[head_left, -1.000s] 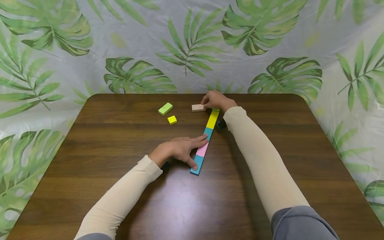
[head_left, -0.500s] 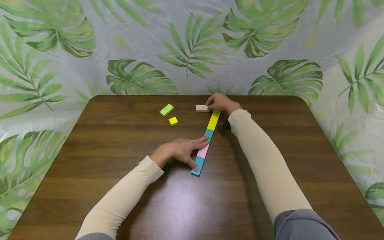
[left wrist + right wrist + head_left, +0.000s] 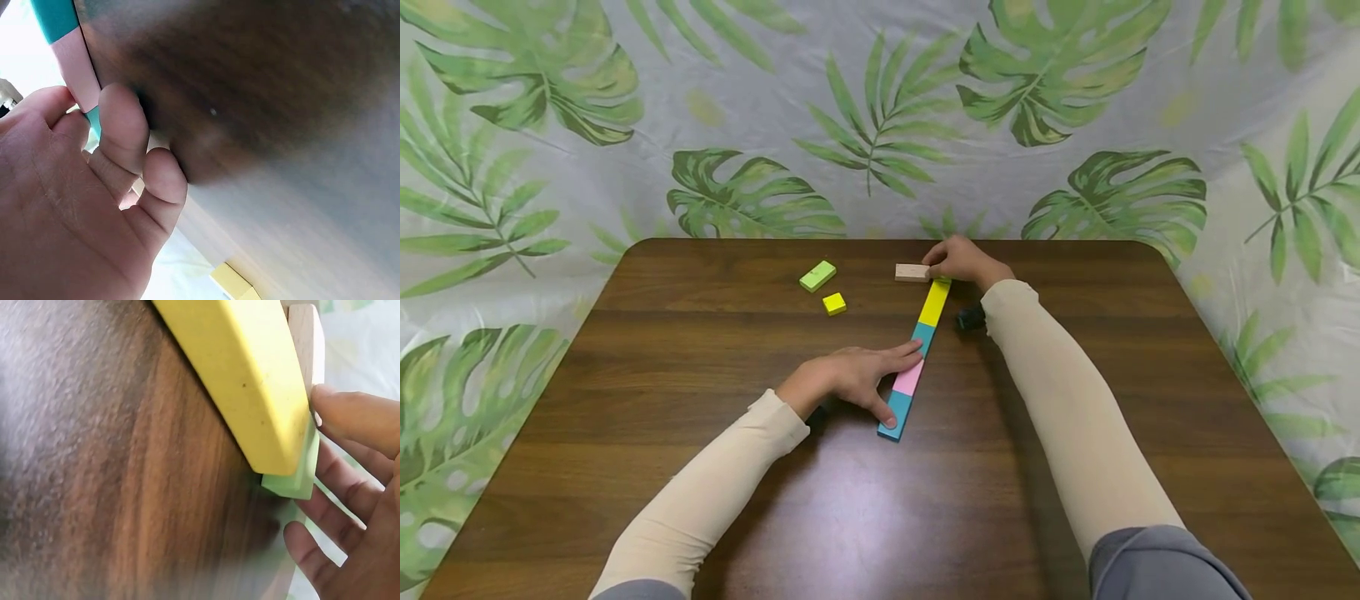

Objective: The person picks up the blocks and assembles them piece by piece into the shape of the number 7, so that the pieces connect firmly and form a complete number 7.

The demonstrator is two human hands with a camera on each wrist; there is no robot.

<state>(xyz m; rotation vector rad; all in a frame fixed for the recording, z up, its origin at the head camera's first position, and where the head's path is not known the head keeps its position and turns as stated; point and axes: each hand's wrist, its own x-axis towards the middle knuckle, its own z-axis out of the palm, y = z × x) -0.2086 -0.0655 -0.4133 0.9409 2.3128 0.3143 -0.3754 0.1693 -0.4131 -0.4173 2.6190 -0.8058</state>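
Observation:
A slanting row of flat blocks lies on the table: a near teal block [image 3: 895,410], a pink block [image 3: 907,380], another teal block [image 3: 927,335], a yellow block [image 3: 934,302] and a light green block [image 3: 290,486] at the far end. My left hand [image 3: 857,375] rests on the row from the left, thumb on the near teal block, extended fingertips around the pink and second teal blocks. My right hand [image 3: 964,260] pinches the right end of a bare wooden block [image 3: 912,272] beside the row's far end. Part of the light green block is hidden by that hand.
Left of the row lie a loose light green block [image 3: 817,276] and a small yellow block [image 3: 834,304]. Behind the far edge of the brown wooden table [image 3: 700,467] hangs a leaf-patterned cloth [image 3: 880,100].
My right hand has slid the wooden block to the right, closer to the row's far end. My left hand has stayed in place on the row.

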